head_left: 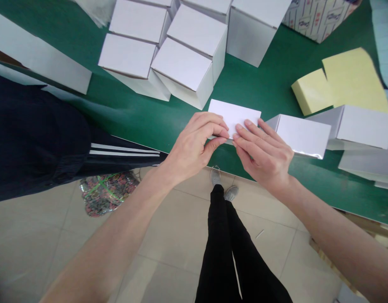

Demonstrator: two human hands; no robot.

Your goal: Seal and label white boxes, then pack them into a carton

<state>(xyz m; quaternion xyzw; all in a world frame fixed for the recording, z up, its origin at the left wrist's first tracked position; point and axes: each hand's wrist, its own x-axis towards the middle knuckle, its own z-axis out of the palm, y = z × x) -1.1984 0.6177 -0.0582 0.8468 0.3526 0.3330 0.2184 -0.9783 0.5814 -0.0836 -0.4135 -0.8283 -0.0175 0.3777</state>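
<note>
A small white cardboard box (234, 115) sits at the front edge of the green table, its closed top facing me. My left hand (196, 141) grips its near left corner, fingers bent over the top and thumb along the front edge. My right hand (265, 149) holds the near right part, with the fingers stretched across the top and the thumb low at the front. The fingertips of both hands almost meet at the middle of the front edge. My hands hide much of the box's front side.
Several closed white boxes (183, 63) stand in rows behind. More white boxes (303, 134) are at the right, near yellow card (351, 80). A printed carton (318, 19) stands at the back. On the left are a long white box (42, 50) and another person's dark sleeve (38, 134).
</note>
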